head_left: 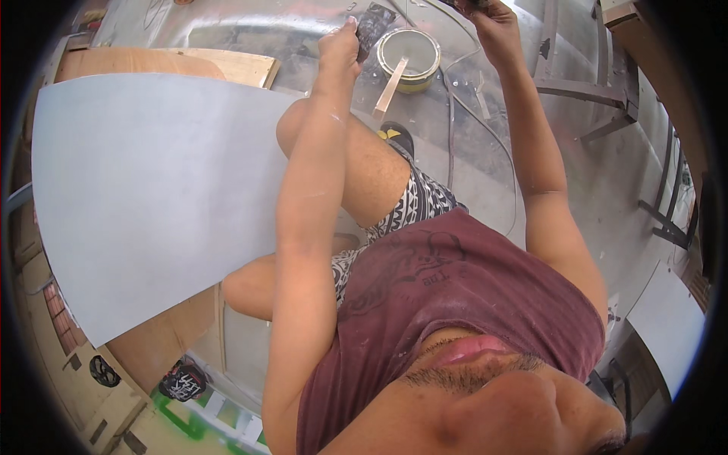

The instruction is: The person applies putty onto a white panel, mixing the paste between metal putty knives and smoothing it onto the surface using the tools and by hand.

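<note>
My left hand (pixel 339 49) is closed on a dark, smeared object (pixel 374 26), blocky in shape, whose kind I cannot make out. It is held just left of an open round paint can (pixel 416 86) with pale grey contents. A flat wooden stick (pixel 390 87) leans out over the can's near rim. At the top edge, right of the can, my right hand (pixel 500 34) is closed around another dark thing (pixel 469 4), mostly cut off by the frame. Both arms are stretched forward, away from my body.
A large pale grey panel (pixel 159 197) lies to the left, over wooden boards (pixel 250 68). Cables (pixel 485 125) run across the grey floor right of the can. A dark metal frame (pixel 584 91) stands at the far right. My bent knee (pixel 292 125) is beside the panel.
</note>
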A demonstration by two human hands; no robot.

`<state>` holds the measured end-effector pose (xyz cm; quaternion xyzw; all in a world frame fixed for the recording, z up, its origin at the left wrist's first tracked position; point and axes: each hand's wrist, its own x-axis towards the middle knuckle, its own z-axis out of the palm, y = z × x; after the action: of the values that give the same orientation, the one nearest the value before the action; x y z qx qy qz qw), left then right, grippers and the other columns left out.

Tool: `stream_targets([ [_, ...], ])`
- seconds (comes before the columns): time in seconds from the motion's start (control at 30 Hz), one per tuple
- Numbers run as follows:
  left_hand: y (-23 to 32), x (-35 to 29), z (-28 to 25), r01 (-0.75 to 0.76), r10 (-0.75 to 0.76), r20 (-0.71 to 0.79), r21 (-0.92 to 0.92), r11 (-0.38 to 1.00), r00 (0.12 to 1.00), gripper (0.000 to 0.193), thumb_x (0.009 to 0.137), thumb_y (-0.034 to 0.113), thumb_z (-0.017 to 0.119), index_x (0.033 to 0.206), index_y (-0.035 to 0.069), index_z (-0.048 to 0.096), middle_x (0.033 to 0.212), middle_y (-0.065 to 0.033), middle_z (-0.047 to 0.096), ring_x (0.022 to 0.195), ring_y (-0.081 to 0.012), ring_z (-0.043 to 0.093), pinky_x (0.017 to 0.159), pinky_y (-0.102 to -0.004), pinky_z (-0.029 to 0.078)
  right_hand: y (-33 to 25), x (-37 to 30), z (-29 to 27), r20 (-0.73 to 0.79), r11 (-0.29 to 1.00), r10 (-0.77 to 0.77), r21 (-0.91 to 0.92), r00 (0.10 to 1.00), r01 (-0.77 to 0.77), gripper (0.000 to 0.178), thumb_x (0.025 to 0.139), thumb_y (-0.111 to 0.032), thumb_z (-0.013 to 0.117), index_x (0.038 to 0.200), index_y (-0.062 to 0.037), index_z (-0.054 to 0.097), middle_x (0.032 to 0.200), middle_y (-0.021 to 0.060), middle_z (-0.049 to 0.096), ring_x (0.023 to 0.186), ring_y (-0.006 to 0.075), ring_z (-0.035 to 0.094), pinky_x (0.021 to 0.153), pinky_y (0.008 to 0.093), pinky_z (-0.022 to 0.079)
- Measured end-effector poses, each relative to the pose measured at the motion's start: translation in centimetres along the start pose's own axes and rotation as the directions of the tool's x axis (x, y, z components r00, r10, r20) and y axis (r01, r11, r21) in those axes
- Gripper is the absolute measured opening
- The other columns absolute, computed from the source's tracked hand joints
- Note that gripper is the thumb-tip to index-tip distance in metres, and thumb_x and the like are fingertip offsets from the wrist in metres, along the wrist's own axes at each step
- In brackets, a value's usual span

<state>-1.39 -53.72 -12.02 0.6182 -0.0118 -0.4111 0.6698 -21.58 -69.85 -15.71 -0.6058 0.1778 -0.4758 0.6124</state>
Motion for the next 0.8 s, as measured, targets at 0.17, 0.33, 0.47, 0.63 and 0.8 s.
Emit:
stream_targets([
  [0.17,0.1,-0.2,-0.4,-0.015,0.02,0.096,-0.051,0.999,0.995,0.012,0.092,0.004,0.064,0.103,-0.001,0.061,0.088,-0.0116,0.066,0.076,-0.0211,0.066,0.066,-0.0363,0.058,-0.5,-0.1,0.6,-0.01,0.996,-0.014,0.09,1.0,0.015,0.035,0.079,0.013,0.054,0.104,-0.0043,0.072,0.099,0.0008,0.073,0.091,0.0096,0.066,0.085,0.0266,0.051],
  [0.33,-1.1,1.2,-1.0,-0.028,0.059,0.166,-0.184,0.983,0.984,0.017,0.092,0.001,0.063,0.108,-0.001,0.059,0.098,-0.0131,0.064,0.085,-0.0225,0.065,0.076,-0.0384,0.058,-2.3,-0.2,2.6,-0.02,0.994,-0.017,0.104,1.0,0.019,0.033,0.082,0.013,0.056,0.105,-0.0035,0.072,0.099,0.0009,0.073,0.091,0.01,0.066,0.085,0.0269,0.051],
  [0.47,-1.2,0.6,0.8,0.064,-0.03,0.215,-0.152,0.986,0.976,0.018,0.095,0.001,0.058,0.112,0.002,0.054,0.104,-0.011,0.062,0.087,-0.0241,0.065,0.08,-0.0432,0.057,-2.2,-1.0,1.9,-0.019,1.0,0.009,-0.029,1.0,-0.01,0.031,0.084,0.012,0.056,0.104,-0.0041,0.073,0.1,0.0018,0.073,0.092,0.0099,0.066,0.085,0.0262,0.051],
  [0.63,-1.2,1.0,1.1,0.068,0.045,0.335,-0.317,0.946,0.941,0.016,0.096,0.002,0.056,0.111,0.004,0.051,0.108,-0.0113,0.062,0.091,-0.025,0.066,0.08,-0.046,0.059,-0.1,-3.6,2.2,-0.021,0.974,-0.042,-0.222,0.999,0.037,0.021,0.091,0.007,0.063,0.106,-0.003,0.073,0.104,0.0039,0.074,0.095,0.0103,0.066,0.086,0.0262,0.052],
  [0.8,-1.1,2.3,-0.5,-0.022,0.181,0.43,-0.349,0.937,0.885,0.017,0.101,0.005,0.05,0.116,0.001,0.057,0.109,-0.0104,0.066,0.098,-0.0225,0.068,0.088,-0.0379,0.059,-0.8,-3.9,3.7,0.159,0.924,-0.174,-0.315,0.972,0.217,0.032,0.09,0.014,0.058,0.116,-0.0004,0.07,0.116,0.0109,0.071,0.112,0.0185,0.064,0.098,0.03,0.051],
])
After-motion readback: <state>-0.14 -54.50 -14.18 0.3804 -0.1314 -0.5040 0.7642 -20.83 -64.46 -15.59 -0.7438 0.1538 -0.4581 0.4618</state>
